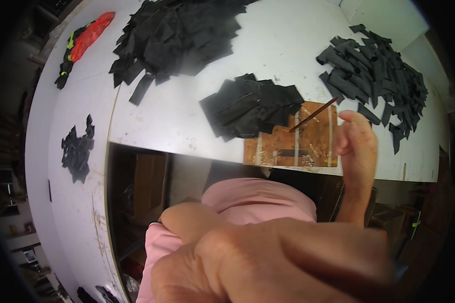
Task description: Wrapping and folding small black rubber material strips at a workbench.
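My left hand point(268, 257) is raised very close to the head view, large across the lower edge. Its fingers reach to the right and are blurred or out of sight, so I cannot tell whether it holds anything. Beside the right edge of a worn wooden board point(316, 134), my right hand point(358, 136) is loosely curled, fingers partly apart, with nothing seen in it. A thin reddish-brown stick point(313, 115) lies slantwise on the board, one end near those fingers. Flat black fabric pieces point(250, 107) are stacked over the board's left part.
A large heap of black pieces point(179, 38) covers the back of the white table point(172, 121). Another heap of narrow black strips point(374, 70) is at the right. A small black pile point(78, 153) and a red bag point(92, 36) lie left. Below stands a cardboard box point(150, 184).
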### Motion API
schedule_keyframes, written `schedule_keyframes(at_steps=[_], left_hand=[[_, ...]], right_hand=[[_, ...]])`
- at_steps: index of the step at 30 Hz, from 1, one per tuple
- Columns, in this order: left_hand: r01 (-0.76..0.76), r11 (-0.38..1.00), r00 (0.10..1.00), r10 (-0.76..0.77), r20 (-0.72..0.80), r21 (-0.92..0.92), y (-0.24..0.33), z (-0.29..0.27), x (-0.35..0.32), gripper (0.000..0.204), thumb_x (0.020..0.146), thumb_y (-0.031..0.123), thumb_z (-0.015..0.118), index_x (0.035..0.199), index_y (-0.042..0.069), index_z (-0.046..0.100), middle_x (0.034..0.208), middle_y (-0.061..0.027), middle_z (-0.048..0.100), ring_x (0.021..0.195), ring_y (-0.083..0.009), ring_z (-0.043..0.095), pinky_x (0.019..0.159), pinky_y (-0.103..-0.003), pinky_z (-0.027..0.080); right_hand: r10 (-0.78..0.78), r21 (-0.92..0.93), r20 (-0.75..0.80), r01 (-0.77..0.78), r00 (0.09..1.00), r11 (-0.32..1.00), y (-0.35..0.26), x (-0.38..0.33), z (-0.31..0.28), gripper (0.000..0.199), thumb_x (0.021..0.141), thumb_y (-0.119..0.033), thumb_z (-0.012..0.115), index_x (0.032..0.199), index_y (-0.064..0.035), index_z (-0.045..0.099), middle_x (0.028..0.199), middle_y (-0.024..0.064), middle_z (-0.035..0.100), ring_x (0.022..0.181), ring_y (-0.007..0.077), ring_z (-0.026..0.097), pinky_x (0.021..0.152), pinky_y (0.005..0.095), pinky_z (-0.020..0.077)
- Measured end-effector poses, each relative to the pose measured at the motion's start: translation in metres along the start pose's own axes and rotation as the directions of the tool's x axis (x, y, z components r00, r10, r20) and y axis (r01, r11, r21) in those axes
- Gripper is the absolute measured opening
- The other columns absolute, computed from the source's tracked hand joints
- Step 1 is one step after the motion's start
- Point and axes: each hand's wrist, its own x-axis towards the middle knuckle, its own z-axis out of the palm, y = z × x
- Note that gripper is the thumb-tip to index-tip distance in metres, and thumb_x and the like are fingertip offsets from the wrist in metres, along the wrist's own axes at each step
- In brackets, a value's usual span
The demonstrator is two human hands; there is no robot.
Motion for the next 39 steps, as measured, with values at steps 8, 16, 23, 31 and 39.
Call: schedule_keyframes(at_steps=[8, 16, 23, 31, 39], left_hand=[[-0.2, 0.979, 0.979, 0.199, -0.051, -0.026, 0.012, 0.0, -0.002, 0.005, 0.074, -0.002, 0.052, 0.074, -0.002, 0.057, 0.072, -0.0085, 0.057, 0.058, -0.0185, 0.052, 0.052, -0.026, 0.043], [-0.259, 0.965, 0.961, 0.253, -0.112, -0.046, 0.05, -0.004, -0.012, 0.006, 0.074, 0.0, 0.053, 0.075, -0.001, 0.059, 0.076, -0.0076, 0.058, 0.06, -0.0185, 0.052, 0.053, -0.026, 0.044], [-0.245, 0.956, 0.962, 0.219, -0.163, -0.161, 0.046, 0.003, -0.006, 0.007, 0.075, 0.002, 0.054, 0.075, 0.0, 0.06, 0.08, -0.0068, 0.059, 0.061, -0.0185, 0.053, 0.053, -0.026, 0.044], [-0.195, 0.945, 0.96, 0.129, -0.248, -0.263, 0.04, 0.032, 0.01, 0.007, 0.076, 0.004, 0.055, 0.076, 0.001, 0.062, 0.084, -0.0059, 0.06, 0.062, -0.0185, 0.053, 0.054, -0.026, 0.044], [-0.41, 0.833, 0.912, 0.385, -0.142, -0.371, 0.006, 0.032, 0.022, 0.011, 0.078, 0.007, 0.054, 0.073, 0.003, 0.063, 0.086, -0.0046, 0.061, 0.063, -0.0182, 0.053, 0.054, -0.026, 0.044]], right_hand=[[0.076, -0.051, -0.002, -0.076, 0.997, 0.996, -0.001, -0.031, -0.02, 0.022, 0.085, -0.019, 0.051, 0.082, 0.0036, 0.053, 0.056, 0.0028, 0.046, 0.048, 0.0088, 0.043, 0.046, 0.0202, 0.0347], [0.118, -0.092, 0.065, -0.112, 0.991, 0.99, 0.011, -0.039, -0.011, 0.021, 0.085, -0.017, 0.05, 0.081, 0.0023, 0.055, 0.055, 0.0023, 0.048, 0.05, 0.0088, 0.043, 0.048, 0.0201, 0.0344], [0.119, -0.204, -0.009, -0.119, 0.993, 0.972, 0.02, -0.043, -0.019, 0.02, 0.085, -0.016, 0.049, 0.079, 0.0015, 0.055, 0.055, 0.0015, 0.047, 0.049, 0.0075, 0.042, 0.048, 0.02, 0.0334], [0.088, -0.427, 0.045, -0.061, 0.995, 0.902, 0.025, -0.044, -0.005, 0.017, 0.085, -0.011, 0.047, 0.078, 0.0016, 0.056, 0.056, -0.0002, 0.046, 0.05, 0.005, 0.041, 0.047, 0.0181, 0.0327], [0.103, -0.414, 0.06, -0.069, 0.993, 0.908, 0.047, -0.049, -0.011, 0.017, 0.085, -0.012, 0.049, 0.078, 0.0022, 0.055, 0.06, 0.0013, 0.05, 0.054, 0.0057, 0.044, 0.049, 0.0196, 0.0367]])
